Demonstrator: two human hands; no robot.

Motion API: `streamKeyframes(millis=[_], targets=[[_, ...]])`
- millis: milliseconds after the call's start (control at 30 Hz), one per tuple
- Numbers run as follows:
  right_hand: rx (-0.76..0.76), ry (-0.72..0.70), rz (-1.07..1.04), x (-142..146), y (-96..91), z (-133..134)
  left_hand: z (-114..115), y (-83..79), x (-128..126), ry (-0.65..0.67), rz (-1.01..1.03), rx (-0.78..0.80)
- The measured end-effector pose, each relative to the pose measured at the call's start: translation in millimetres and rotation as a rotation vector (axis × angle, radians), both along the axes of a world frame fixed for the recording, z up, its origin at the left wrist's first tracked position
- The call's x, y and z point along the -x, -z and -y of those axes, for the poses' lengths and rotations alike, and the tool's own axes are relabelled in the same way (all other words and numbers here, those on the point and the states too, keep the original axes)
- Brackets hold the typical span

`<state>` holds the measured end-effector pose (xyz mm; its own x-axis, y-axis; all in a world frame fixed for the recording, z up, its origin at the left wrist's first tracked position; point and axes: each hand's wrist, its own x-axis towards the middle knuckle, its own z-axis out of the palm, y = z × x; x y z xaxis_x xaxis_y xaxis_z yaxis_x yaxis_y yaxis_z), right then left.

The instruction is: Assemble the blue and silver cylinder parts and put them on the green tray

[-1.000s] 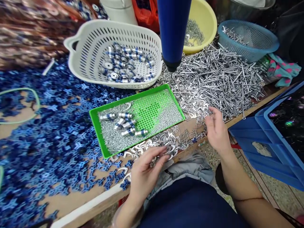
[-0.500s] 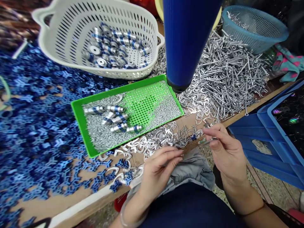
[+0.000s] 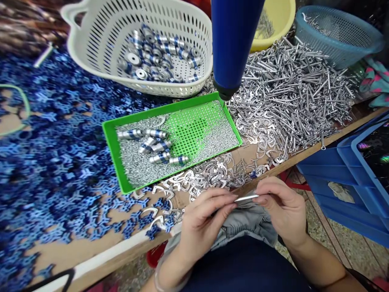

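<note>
My right hand (image 3: 284,207) pinches one end of a thin metal pin (image 3: 246,198) just below the table edge. My left hand (image 3: 200,219) has its fingers pinched at the pin's other end, and whatever small part they may hold is hidden. Both hands hover over my lap, close to the scattered curved metal clips (image 3: 209,174) on the table's front edge. Behind those clips lies a green tray (image 3: 112,140) with small silver bits and several blue-and-silver rollers (image 3: 154,146).
A big heap of metal pins (image 3: 291,89) lies at the right. A white basket (image 3: 91,40) holds more rollers. A blue cone-shaped tool (image 3: 232,44) hangs above the tray. Blue plastic crosses (image 3: 60,162) cover the left. Yellow bowl (image 3: 279,24), blue basket (image 3: 337,36), blue crate (image 3: 349,182).
My right hand left the pin heap, came down to my lap with a pin. My left hand rose from the clips to meet it. The view shifted slightly.
</note>
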<state>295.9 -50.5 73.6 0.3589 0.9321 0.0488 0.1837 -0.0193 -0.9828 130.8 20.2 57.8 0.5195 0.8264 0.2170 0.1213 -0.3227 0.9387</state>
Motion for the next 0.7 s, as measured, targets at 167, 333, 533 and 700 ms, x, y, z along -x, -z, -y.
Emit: streamKeyframes(millis=[167,333,533,700], targets=[[0.021,-0.389,0.155,0,6.6,-2,5,-0.1,6,0.079,-0.118,-0.106],[0.275,-0.292,-0.329,-3,21.7,-4,-29,-3.5,27,-0.037,-0.385,-0.332],[0.376,-0.031,-0.414,-6,22.4,-6,-97,-17.4,47,0.112,-0.816,-0.645],[0.322,-0.010,-0.402,-1,16.2,-13,-116,-18.5,50,0.290,-0.842,-0.407]])
